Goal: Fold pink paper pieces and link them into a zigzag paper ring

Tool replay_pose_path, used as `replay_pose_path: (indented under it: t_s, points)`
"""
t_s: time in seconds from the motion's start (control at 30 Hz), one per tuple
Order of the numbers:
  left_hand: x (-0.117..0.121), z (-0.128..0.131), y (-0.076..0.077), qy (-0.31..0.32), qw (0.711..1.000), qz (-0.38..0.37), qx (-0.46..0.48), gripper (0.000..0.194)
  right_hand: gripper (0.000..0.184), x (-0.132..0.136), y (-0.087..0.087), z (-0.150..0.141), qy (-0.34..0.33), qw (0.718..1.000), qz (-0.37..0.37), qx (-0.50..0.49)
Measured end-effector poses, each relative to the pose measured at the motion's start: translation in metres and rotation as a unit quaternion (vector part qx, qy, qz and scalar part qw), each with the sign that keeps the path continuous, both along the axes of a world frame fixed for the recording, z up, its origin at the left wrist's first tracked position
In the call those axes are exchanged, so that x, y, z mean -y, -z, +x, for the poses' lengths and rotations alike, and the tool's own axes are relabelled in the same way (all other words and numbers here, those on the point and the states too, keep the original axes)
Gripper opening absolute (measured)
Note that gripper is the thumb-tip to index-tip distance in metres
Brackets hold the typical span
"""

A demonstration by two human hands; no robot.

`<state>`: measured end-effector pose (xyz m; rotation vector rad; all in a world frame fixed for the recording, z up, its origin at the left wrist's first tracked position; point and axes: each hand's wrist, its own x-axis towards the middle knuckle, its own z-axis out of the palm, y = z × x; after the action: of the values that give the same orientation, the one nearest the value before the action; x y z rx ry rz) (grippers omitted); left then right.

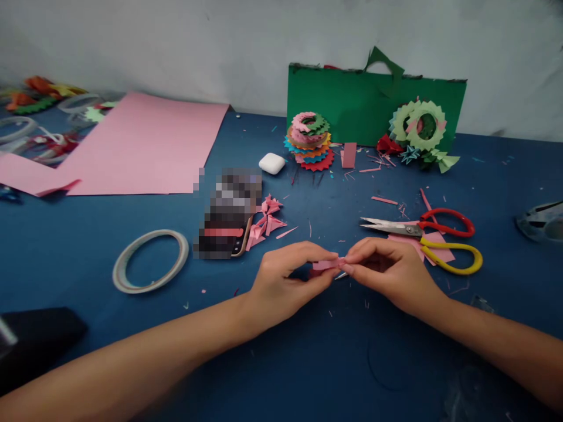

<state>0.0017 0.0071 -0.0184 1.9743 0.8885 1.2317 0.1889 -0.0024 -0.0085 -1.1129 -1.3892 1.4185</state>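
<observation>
A small folded piece of pink paper (pixel 324 265) is pinched between my two hands above the blue table. My left hand (pixel 288 275) grips its left part between thumb and fingers. The fingertips of my right hand (pixel 387 266) press on its right end, close against the left fingertips. Just beyond my left hand lie several folded pink paper pieces (pixel 269 218), beside a phone (pixel 226 217) with a blurred screen. Scissors (pixel 413 230) with one red and one yellow handle rest behind my right hand, on top of some pink paper pieces (pixel 441 247).
A tape roll (pixel 151 262) and large pink sheet (pixel 153 146) lie left. A white earbud case (pixel 272 163) sits near a stack of zigzag paper rings (pixel 309 140). Green board (pixel 352 105) leans on the wall, with pale green rings (pixel 433 138) before it. Paper scraps are scattered around.
</observation>
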Motion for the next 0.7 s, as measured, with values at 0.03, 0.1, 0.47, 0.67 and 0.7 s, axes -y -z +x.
replay_pose_path:
  t_s: [0.03, 0.1, 0.47, 0.67, 0.7]
  points:
    - [0.0003, 0.0001, -0.0001, -0.003, 1.0, -0.002, 0.004, 0.014, 0.007, 0.0006, 0.0006, -0.0003, 0.0, 1.0, -0.008, -0.008]
    - [0.001, 0.0003, -0.0001, -0.011, 1.0, -0.006, 0.01, 0.016, 0.007, 0.0016, 0.0022, -0.0012, 0.002, 1.0, -0.02, -0.023]
    - [0.0029, 0.0006, 0.0021, 0.005, 0.999, 0.034, 0.009, 0.023, 0.015, 0.0018, 0.0031, -0.006, 0.037, 0.994, -0.091, -0.052]
    - [0.004, 0.0028, 0.0011, 0.002, 0.999, 0.039, 0.003, 0.021, 0.018, 0.0062, 0.0035, -0.0078, 0.052, 0.995, -0.077, -0.042]
    - [0.0043, 0.0029, 0.0007, 0.001, 0.999, 0.037, 0.003, 0.02, 0.018, 0.0071, 0.0039, -0.0084, 0.057, 0.995, -0.072, -0.041]
